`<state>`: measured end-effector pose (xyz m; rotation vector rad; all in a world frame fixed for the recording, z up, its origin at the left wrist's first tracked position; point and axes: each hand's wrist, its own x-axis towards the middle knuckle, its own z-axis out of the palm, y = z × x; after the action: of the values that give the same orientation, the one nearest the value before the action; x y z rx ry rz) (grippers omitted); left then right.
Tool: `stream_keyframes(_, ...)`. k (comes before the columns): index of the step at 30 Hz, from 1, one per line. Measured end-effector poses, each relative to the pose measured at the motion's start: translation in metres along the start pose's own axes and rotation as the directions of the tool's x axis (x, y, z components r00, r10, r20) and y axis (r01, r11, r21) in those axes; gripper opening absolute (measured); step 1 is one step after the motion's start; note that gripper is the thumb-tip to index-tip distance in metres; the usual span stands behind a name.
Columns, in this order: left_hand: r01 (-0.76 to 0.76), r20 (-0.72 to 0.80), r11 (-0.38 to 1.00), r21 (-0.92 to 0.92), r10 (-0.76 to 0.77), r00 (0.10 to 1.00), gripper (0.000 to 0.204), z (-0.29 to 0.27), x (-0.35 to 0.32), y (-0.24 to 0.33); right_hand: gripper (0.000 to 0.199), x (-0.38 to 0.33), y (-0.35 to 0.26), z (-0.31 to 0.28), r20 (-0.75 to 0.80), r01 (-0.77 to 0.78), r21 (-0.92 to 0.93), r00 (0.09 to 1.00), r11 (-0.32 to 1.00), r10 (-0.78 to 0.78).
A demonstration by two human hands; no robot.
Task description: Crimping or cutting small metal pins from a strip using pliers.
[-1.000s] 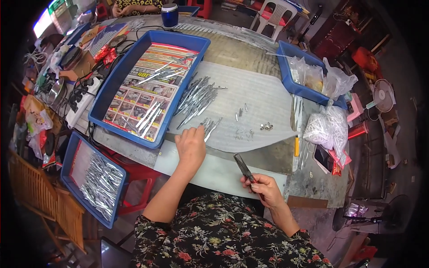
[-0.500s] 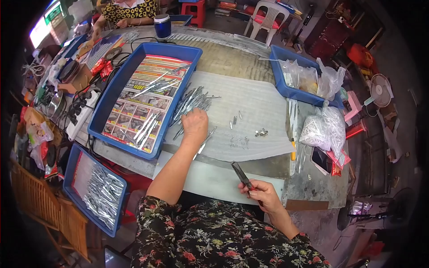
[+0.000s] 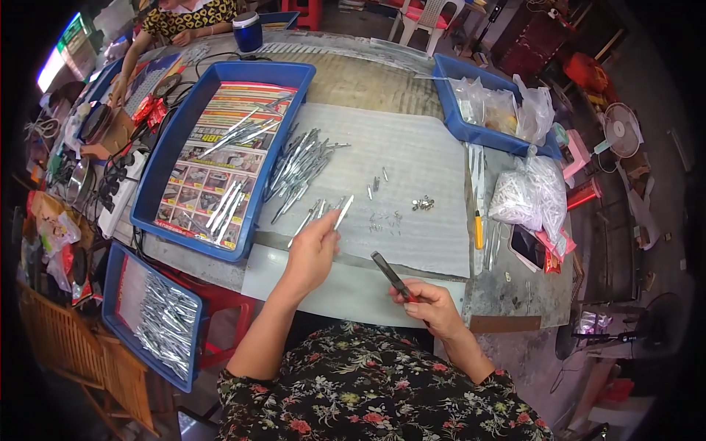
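My left hand [image 3: 312, 253] is closed on a slim pointed metal piece [image 3: 344, 212], whose bright tip sticks up past the fingers. Beyond that hand, a pile of similar slim silvery pieces [image 3: 300, 167] lies on a white foam sheet [image 3: 412, 147], with a few loose ones close to the fingers. My right hand [image 3: 434, 307] grips pliers [image 3: 391, 273] with dark jaws and a bit of red handle showing, pointing up and left. Farther out on the sheet are a cluster of small round metal parts [image 3: 423, 203], tiny thin bits [image 3: 384, 220] and a few short metal pieces [image 3: 375, 184].
A blue tray [image 3: 142, 198] lined with printed paper stands left, holding more slim pieces. Lower left, another blue tray [image 3: 110, 312] is heaped with them. At right are a blue bin [image 3: 471, 134] of bags, a yellow-handled tool [image 3: 478, 229] and filled plastic bags [image 3: 529, 195]. Another person [image 3: 184, 26] sits across.
My left hand has come back from the pile toward me and now holds a slim metal piece. The pliers remain in my right hand. The view has shifted slightly.
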<state>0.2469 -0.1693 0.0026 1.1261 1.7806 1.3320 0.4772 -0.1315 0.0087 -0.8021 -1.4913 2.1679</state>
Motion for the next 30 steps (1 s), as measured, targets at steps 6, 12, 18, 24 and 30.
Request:
stream_keyframes(6, 0.013, 0.031, 0.974, -0.226, -0.006, 0.999, 0.025, 0.011, -0.031, -0.002, 0.021, 0.004, -0.001, 0.007, -0.058, 0.078, -0.226, 0.994, 0.971, -0.093)
stream_keyframes(12, 0.025, 0.027, 0.955, -0.295, -0.018, 0.999, 0.023, 0.017, -0.047, 0.008, 0.02, 0.005, -0.004, 0.012, -0.075, 0.112, -0.403, 0.985, 0.908, -0.155)
stream_keyframes(18, 0.085, 0.055, 0.935, -0.343, -0.07, 0.996, 0.023, 0.019, -0.05, 0.01, 0.018, 0.006, -0.003, 0.013, -0.072, 0.126, -0.414, 0.983, 0.902, -0.171)
stream_keyframes(24, 0.024, -0.017, 0.955, -0.295, -0.031, 0.999, 0.018, 0.022, -0.049, 0.01, 0.018, 0.006, -0.003, 0.013, -0.062, 0.134, -0.455, 0.981, 0.88, -0.182)
stream_keyframes(30, -0.073, -0.11, 0.963, -0.26, 0.046, 0.993, 0.017, 0.028, -0.049, 0.005, 0.018, 0.007, -0.002, 0.013, -0.033, 0.181, -0.527, 0.972, 0.83, -0.234)
